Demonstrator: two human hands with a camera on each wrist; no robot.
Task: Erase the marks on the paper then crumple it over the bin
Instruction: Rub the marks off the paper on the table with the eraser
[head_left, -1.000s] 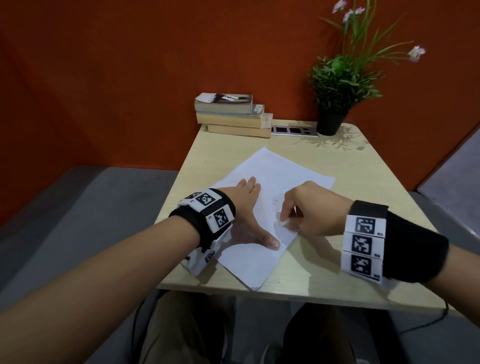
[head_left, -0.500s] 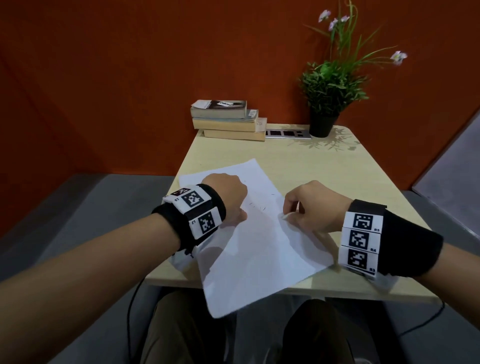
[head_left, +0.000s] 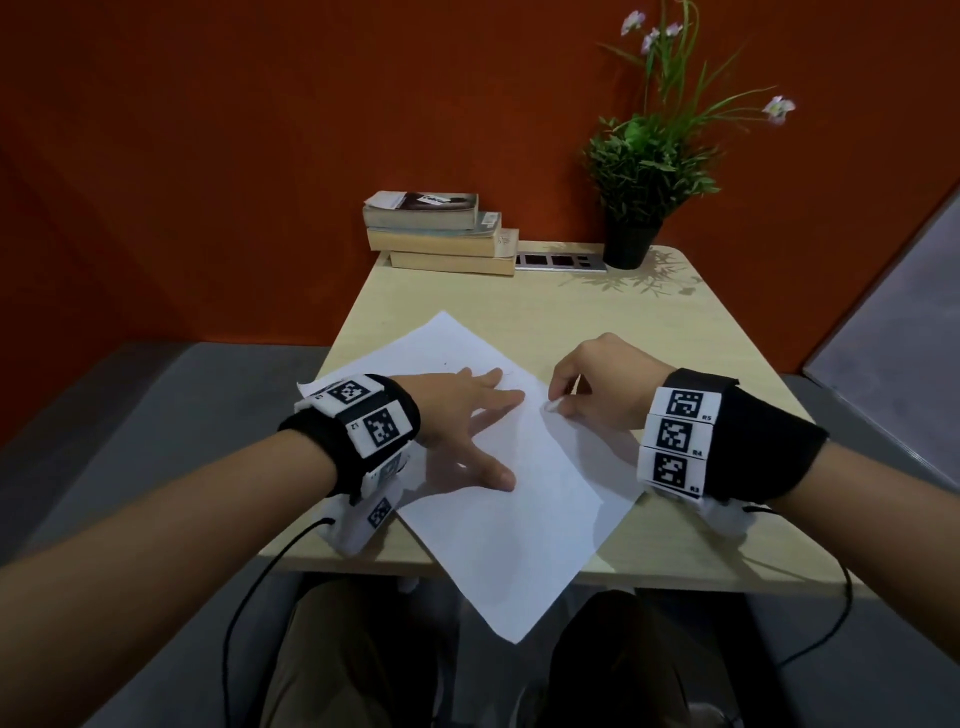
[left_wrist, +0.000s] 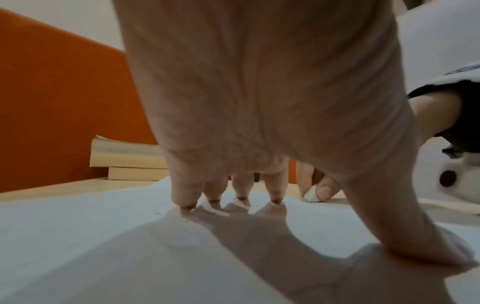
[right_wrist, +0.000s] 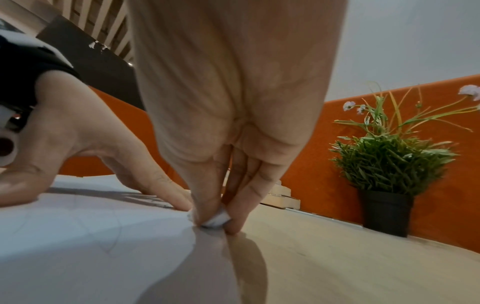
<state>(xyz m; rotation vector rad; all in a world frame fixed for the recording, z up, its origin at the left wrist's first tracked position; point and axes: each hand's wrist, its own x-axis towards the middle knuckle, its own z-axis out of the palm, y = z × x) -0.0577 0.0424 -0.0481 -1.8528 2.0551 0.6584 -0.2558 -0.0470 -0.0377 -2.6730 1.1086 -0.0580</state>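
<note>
Eraser (right_wrist: 217, 219) mostly hidden — right hand (head_left: 597, 384) pinching.

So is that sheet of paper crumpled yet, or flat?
Flat: the paper lies spread on the table, pressed by the left hand.

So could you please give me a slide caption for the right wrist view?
Right hand pinches a white eraser at the paper's edge while the left hand presses it flat.

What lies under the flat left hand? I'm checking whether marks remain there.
Left hand presses the white paper sheet; a few dark specks show beside its fingertips. Anything beneath the palm is covered.
</note>
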